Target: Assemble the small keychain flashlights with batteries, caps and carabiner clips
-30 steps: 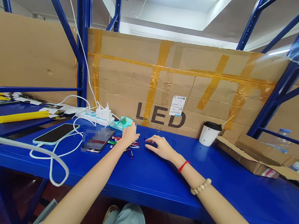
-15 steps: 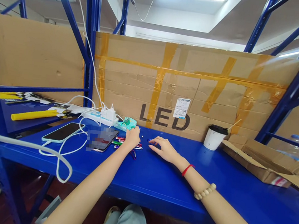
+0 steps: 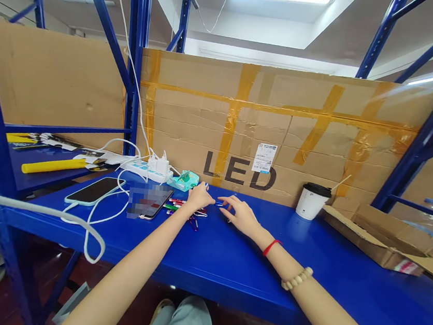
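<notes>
Several pens in purple, red and green lie bunched on the blue tabletop, partly under my left hand. That hand is closed, and a bit of blue shows at its upper edge; what it grips is mostly hidden. My right hand is just to the right, its fingers bent toward the left. A slim blue pen-like piece shows at its fingertips, in the narrow gap between the two hands. A dark-screened phone lies left of the pens, and a teal packet sits behind them.
Another phone charges at the left among loose white cables and a power strip. A lidded paper cup and an open cardboard box stand at the right. A taped cardboard panel rises behind the table.
My left hand has turned and its fingertips now reach right, closer to the blue piece. My right hand has shifted slightly, its fingers a little more raised. The view has moved slightly.
</notes>
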`<state>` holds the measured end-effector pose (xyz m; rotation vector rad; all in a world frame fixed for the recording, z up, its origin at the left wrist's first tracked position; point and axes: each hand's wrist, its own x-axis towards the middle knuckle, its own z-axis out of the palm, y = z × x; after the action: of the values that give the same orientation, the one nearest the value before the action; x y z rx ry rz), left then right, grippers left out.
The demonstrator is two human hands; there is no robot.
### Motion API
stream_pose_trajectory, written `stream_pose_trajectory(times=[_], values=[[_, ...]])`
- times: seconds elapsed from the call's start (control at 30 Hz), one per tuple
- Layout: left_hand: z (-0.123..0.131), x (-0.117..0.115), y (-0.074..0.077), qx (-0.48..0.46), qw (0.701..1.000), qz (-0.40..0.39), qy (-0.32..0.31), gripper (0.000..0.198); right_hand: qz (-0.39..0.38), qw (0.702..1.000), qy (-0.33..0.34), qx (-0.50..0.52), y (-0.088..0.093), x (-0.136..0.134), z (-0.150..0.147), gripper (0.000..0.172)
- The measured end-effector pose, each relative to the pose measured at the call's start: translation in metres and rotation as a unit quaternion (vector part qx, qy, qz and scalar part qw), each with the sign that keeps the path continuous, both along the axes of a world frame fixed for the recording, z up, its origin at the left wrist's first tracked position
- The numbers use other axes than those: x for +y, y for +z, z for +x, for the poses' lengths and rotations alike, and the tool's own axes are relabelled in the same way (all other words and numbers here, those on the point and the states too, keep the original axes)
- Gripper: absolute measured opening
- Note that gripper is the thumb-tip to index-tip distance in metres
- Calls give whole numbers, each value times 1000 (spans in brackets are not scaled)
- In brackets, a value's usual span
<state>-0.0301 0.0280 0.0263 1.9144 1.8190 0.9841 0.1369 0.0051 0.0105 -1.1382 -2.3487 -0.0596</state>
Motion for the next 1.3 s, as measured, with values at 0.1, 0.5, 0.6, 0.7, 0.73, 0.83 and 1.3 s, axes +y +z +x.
stream_pose_trajectory(times=[0.1,0.5,0.6,0.7,0.73,0.83,1.3], values=[[3,-1,2,-91,995,-20,-47,34,31,999,-11,24,1,1,0,31],[3,-2,3,-249,955,-81,-138,42,67,988,-20,137,3,2,0,13],[3,-2,2,-247,952,-92,-155,40,74,985,-30,153,1,3,0,13],[4,-5,4,-254,944,-88,-191,35,84,979,-50,180,0,4,-1,15],[5,-6,5,-258,939,-87,-208,33,89,976,-58,192,0,4,-1,16],[7,-10,8,-267,928,-75,-248,27,108,963,-82,233,1,4,0,21],[12,-2,-4,-190,942,14,-274,11,148,964,35,216,-3,-1,-12,23]])
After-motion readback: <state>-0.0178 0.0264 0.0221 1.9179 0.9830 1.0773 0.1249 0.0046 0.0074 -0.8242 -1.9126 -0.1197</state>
